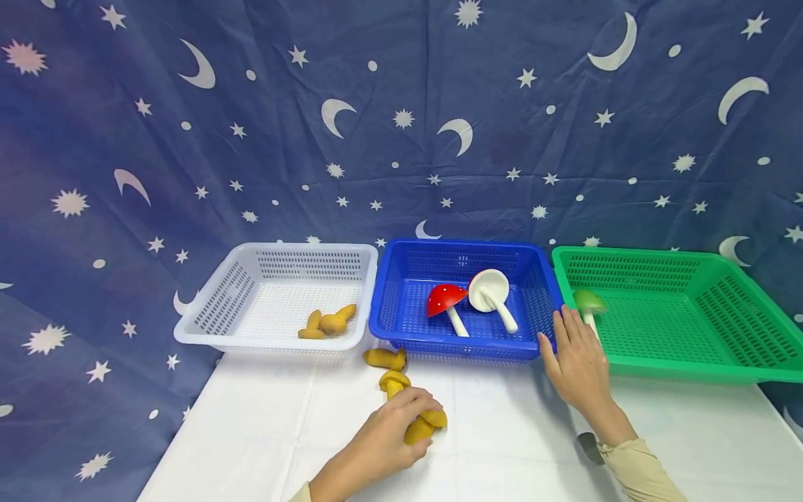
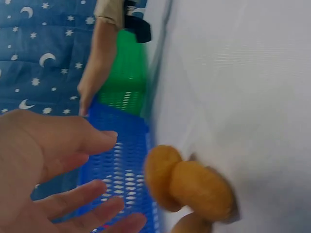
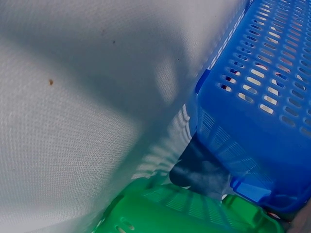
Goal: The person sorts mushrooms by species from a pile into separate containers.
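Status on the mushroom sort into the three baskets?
Done: two yellow toy mushrooms in the white plastic basket; red and white ones in the blue basket. In hand: right hand at a green mushroom over the green basket; left hand on a yellow one. Left: two yellow on the table.

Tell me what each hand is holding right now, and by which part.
The left hand rests over a yellow mushroom on the white table; a firm grip cannot be told. The right hand holds nothing; the green mushroom lies just beyond its fingertips.
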Demonstrator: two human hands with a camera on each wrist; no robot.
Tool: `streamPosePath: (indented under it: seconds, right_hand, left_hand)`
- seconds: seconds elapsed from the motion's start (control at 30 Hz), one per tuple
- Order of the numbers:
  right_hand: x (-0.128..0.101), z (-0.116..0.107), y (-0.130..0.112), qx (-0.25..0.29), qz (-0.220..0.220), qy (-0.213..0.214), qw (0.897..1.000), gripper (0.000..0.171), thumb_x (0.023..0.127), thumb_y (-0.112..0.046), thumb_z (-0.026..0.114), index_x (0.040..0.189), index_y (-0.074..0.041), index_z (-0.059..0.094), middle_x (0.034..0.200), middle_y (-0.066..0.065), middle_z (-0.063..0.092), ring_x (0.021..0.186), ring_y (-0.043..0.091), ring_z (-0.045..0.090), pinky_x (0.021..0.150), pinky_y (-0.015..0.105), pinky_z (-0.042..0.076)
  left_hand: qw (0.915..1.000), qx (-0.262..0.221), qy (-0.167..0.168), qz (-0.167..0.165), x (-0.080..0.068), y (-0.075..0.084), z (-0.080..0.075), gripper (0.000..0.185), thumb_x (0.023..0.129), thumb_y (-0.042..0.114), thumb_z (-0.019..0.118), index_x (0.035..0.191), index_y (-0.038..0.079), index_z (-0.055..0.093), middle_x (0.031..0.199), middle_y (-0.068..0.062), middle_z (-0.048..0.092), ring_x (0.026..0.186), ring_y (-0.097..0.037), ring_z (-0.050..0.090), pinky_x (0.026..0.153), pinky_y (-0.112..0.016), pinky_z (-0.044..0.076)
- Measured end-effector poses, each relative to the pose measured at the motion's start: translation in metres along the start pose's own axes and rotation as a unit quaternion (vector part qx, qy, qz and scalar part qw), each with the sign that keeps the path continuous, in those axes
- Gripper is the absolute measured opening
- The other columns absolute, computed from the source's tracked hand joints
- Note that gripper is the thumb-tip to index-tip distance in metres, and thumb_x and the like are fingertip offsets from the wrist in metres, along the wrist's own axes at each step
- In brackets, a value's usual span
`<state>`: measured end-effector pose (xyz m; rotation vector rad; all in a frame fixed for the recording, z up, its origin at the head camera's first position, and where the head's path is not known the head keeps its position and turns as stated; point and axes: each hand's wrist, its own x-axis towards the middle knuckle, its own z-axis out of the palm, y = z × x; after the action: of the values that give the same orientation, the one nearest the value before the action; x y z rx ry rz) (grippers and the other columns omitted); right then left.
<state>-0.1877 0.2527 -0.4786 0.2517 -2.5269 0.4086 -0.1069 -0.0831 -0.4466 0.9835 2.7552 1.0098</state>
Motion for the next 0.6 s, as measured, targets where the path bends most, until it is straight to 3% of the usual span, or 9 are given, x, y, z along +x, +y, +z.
streamPosePath:
  seconds: [0.23, 0.43, 0.6]
  right_hand:
    - [-0.001, 0.001, -0.001, 0.002, 0.002, -0.004, 1.0, 0.058, 0.098, -0.033, 0.043, 0.135, 0.012, 0.042, 0.142, 0.029, 0.037, 0.132, 0.045, 0.031, 0.113, 0.051, 0.018]
    - [-0.001, 0.0, -0.001, 0.0, 0.001, 0.0, 1.0, 0.057, 0.098, -0.033, 0.043, 0.134, 0.012, 0.042, 0.141, 0.029, 0.038, 0.131, 0.045, 0.032, 0.112, 0.052, 0.02]
    - [-0.001, 0.0, -0.001, -0.001, 0.002, -0.003, 1.0, 0.058, 0.098, -0.033, 0.043, 0.135, 0.012, 0.042, 0.142, 0.029, 0.037, 0.132, 0.045, 0.031, 0.111, 0.053, 0.02]
  left_hand:
    - [0.9949, 0.073, -0.049, -0.051, 0.009, -0.01, 0.022, 0.052, 0.076, 0.022, 0.076, 0.125, 0.024, 0.058, 0.123, 0.006, 0.051, 0.112, -0.015, 0.05, 0.074, -0.034, 0.053]
    - [0.9931, 0.105, -0.016, -0.05, 0.014, -0.017, 0.034, 0.047, 0.074, 0.012, 0.076, 0.119, 0.022, 0.062, 0.121, 0.0, 0.054, 0.11, -0.019, 0.05, 0.065, -0.032, 0.052]
    - [0.9943, 0.099, 0.007, -0.041, 0.015, -0.018, 0.038, 0.046, 0.072, 0.004, 0.076, 0.113, 0.02, 0.065, 0.113, 0.001, 0.056, 0.105, -0.017, 0.053, 0.068, -0.031, 0.053]
